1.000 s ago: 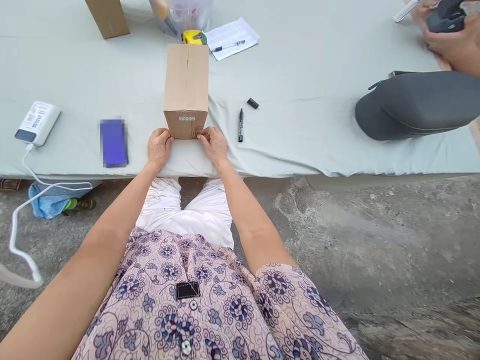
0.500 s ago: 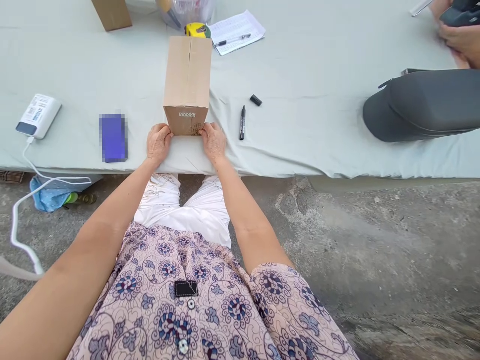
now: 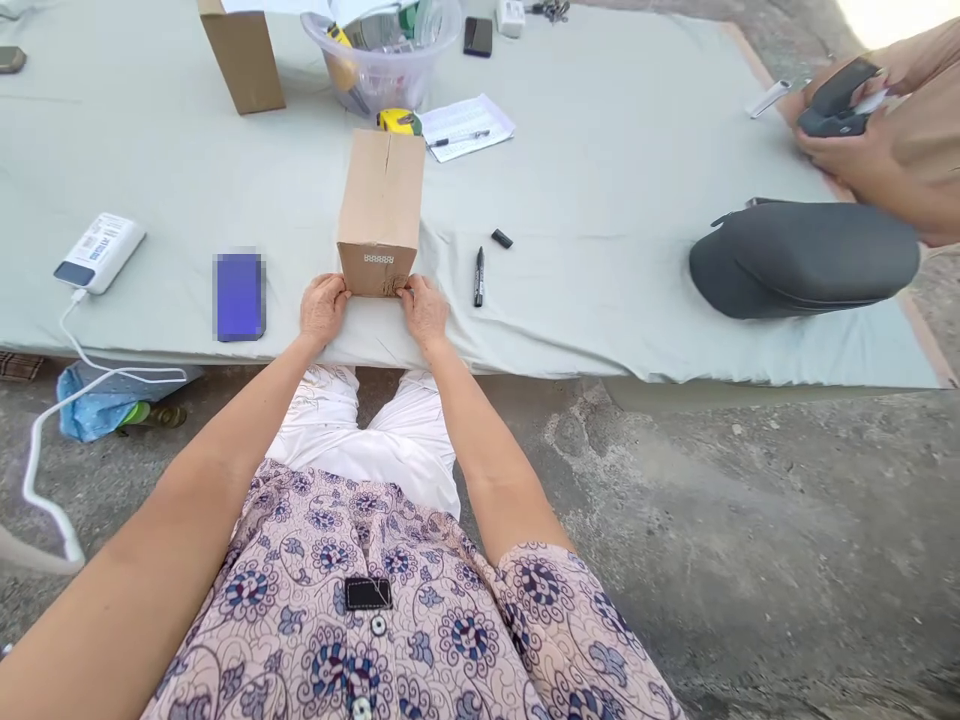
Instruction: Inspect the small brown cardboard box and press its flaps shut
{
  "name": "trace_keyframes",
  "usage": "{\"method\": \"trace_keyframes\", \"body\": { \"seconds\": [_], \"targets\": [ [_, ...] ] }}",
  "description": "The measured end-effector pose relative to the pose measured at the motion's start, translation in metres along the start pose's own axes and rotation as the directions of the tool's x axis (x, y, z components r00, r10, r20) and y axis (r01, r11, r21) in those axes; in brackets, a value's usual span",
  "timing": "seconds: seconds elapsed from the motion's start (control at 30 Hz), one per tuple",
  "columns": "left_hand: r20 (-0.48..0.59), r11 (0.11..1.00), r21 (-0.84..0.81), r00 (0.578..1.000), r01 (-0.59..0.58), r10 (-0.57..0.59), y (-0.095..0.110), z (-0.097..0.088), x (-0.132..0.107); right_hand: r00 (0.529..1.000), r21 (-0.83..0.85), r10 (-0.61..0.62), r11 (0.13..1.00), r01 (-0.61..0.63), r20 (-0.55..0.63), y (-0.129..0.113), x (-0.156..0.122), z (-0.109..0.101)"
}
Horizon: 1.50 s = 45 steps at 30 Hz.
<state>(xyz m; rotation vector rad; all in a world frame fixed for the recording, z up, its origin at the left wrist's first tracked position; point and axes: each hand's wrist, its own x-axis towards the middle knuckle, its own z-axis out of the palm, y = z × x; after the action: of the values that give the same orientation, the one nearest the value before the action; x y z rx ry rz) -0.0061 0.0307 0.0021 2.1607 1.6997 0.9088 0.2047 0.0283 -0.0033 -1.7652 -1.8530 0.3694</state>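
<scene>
Left hand [image 3: 324, 308]: grip pinched — thumb and fingertips together on the near lower left corner of the cardboard box [image 3: 381, 190]
Right hand [image 3: 424, 308]: grip pinched likewise, on the near lower right corner
Arms: both reaching forward, forearms converging, backs of the hands upward
Cardboard box: on the cloth-covered desk [image 3: 600, 290], between the hands
Marker [image 3: 479, 278]: uncapped — beside the right hand

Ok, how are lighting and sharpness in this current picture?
Head view, centre: soft, even light, with the cardboard box, left hand and right hand reasonably clear; head view, top right: a blown-out white patch; head view, left: a purple rectangle is pixelated; head view, lower right: the concrete ground smears toward the corner.
</scene>
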Motion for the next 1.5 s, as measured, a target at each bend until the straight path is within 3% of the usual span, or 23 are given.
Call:
{"method": "trace_keyframes", "body": {
  "seconds": [0.33,0.5,0.7,0.83,0.93,1.07,1.2,1.37,1.43,1.5],
  "targets": [
    [0.027,0.999,0.036,0.999,0.03,-0.031,0.0,-0.001,-0.003,0.998,-0.078,-0.026,0.997,0.022,-0.052,-0.004,-0.006,0.001],
    [0.071,0.999,0.038,0.997,-0.001,-0.002,-0.001,-0.001,-0.003,0.98,-0.001,-0.056,0.998,0.056,-0.191,0.001,-0.008,0.004],
    [0.176,0.985,0.055,0.973,-0.161,0.149,0.009,-0.002,-0.008,0.854,0.152,-0.123,0.962,0.229,-0.505,0.003,-0.012,-0.002],
    [0.227,0.94,0.173,0.941,-0.294,0.252,0.015,-0.003,-0.01,0.8,0.119,-0.199,0.94,0.319,-0.566,-0.01,-0.007,-0.015],
    [0.235,0.926,0.195,0.932,-0.323,0.276,0.016,-0.003,-0.011,0.814,0.117,-0.246,0.927,0.356,-0.527,-0.02,0.002,-0.021],
    [0.252,0.933,0.185,0.932,-0.31,0.26,0.014,-0.001,-0.012,0.887,0.119,-0.231,0.946,0.3,-0.4,-0.022,0.01,-0.022],
    [0.206,0.962,0.171,0.962,-0.214,0.177,0.011,0.003,-0.015,0.941,0.126,-0.187,0.965,0.229,-0.282,-0.019,0.01,-0.021],
    [0.042,0.991,0.122,0.998,0.051,-0.056,0.011,0.003,-0.011,0.946,0.12,-0.2,0.964,0.236,-0.255,-0.024,0.011,-0.021],
    [-0.063,0.973,0.078,0.975,0.217,-0.212,0.011,0.0,-0.008,0.949,0.104,-0.19,0.97,0.221,-0.251,-0.025,0.01,-0.019],
    [-0.203,0.921,-0.004,0.902,0.39,-0.382,0.01,-0.004,-0.007,0.956,0.098,-0.166,0.976,0.194,-0.241,-0.024,0.008,-0.014]
  ]
}}
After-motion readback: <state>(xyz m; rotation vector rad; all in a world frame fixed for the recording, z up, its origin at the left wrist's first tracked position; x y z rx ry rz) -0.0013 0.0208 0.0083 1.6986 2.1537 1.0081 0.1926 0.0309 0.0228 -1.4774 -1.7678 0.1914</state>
